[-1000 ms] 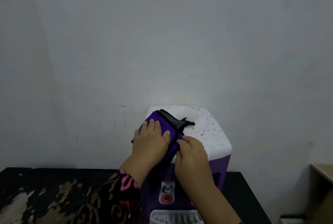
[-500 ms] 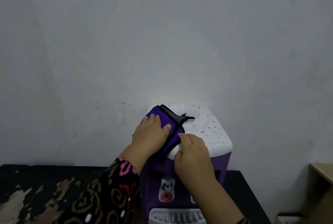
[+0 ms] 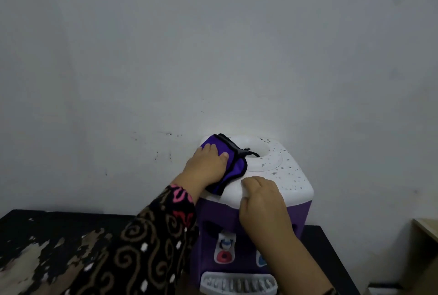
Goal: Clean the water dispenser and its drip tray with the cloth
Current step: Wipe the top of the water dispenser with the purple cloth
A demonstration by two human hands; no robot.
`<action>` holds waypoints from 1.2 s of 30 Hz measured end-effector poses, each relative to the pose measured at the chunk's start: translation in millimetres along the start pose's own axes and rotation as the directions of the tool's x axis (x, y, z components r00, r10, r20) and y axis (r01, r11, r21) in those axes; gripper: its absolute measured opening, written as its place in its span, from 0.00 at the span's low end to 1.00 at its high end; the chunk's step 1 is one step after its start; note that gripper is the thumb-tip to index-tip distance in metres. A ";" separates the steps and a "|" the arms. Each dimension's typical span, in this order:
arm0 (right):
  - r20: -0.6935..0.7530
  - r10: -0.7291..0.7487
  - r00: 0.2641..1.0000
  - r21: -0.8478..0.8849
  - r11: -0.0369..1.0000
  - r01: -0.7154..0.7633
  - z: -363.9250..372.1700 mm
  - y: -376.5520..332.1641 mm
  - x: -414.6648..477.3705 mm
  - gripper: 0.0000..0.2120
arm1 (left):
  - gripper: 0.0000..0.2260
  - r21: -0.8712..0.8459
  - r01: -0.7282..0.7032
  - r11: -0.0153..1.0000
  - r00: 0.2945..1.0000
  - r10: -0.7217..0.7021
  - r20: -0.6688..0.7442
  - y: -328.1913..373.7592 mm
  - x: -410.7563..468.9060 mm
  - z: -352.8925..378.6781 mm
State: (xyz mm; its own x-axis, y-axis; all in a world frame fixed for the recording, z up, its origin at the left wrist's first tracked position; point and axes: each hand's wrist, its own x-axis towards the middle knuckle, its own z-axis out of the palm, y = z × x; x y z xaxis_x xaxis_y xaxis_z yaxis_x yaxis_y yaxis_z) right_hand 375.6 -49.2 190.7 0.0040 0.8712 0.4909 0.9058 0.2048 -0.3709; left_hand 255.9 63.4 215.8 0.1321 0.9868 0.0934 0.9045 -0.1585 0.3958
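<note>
A purple water dispenser (image 3: 301, 219) with a white, speckled top (image 3: 284, 171) stands on a black table against the wall. A folded purple cloth with black edging (image 3: 233, 166) lies on the top's left side. My left hand (image 3: 206, 166) lies flat on the cloth and presses it down. My right hand (image 3: 260, 202) rests on the front edge of the white top, fingers bent over the rim, holding no cloth. Below the red tap (image 3: 224, 255) the grey slotted drip tray (image 3: 237, 283) sticks out at the dispenser's foot.
The black table (image 3: 35, 235) has worn, peeling patches on its left part. A pale wooden shelf edge (image 3: 426, 228) shows at the far right. A bare grey wall with a few dark marks rises right behind the dispenser.
My left hand has slid the cloth toward the back left corner of the top. My right hand has let go of the cloth's edge and now rests on the front rim.
</note>
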 end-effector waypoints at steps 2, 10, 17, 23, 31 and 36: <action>-0.019 0.003 1.000 0.004 1.000 -0.003 4.4 0.2 -0.2 0.14 | 0.26 0.048 -0.035 0.998 0.999 0.035 -0.005 -0.1 -14.9 4.0; -0.154 -0.014 0.988 -0.066 0.998 0.004 15.3 0.4 5.3 0.10 | 0.26 0.133 -0.052 0.990 0.995 0.063 -0.077 7.2 -51.9 19.3; -0.175 -0.048 0.983 -0.200 0.980 0.012 12.8 -4.9 10.0 0.10 | 0.25 0.010 -0.031 0.999 0.999 0.031 -0.010 8.3 22.3 0.4; 0.066 0.059 0.996 -0.157 0.986 -0.048 1.0 -6.7 26.0 0.16 | 0.27 0.049 -0.085 0.995 0.996 0.084 0.011 4.4 -3.4 4.0; 0.128 0.047 0.991 -0.211 0.977 -0.019 -2.1 -11.9 33.5 0.15 | 0.27 0.131 -0.089 0.987 0.996 0.088 0.016 -1.0 -12.8 10.2; 0.194 0.029 0.981 -0.250 0.968 0.021 -6.7 -15.1 34.4 0.15 | 0.25 -0.010 -0.039 0.999 0.999 0.039 -0.007 2.6 36.3 3.4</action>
State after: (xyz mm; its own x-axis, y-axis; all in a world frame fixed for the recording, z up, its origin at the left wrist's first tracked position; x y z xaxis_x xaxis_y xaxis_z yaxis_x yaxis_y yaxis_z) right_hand 364.9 -25.4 218.5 -0.0518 0.9468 0.3175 0.9829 0.1045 -0.1513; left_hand 264.5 98.9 217.1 0.1639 0.9797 0.1153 0.8949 -0.1969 0.4006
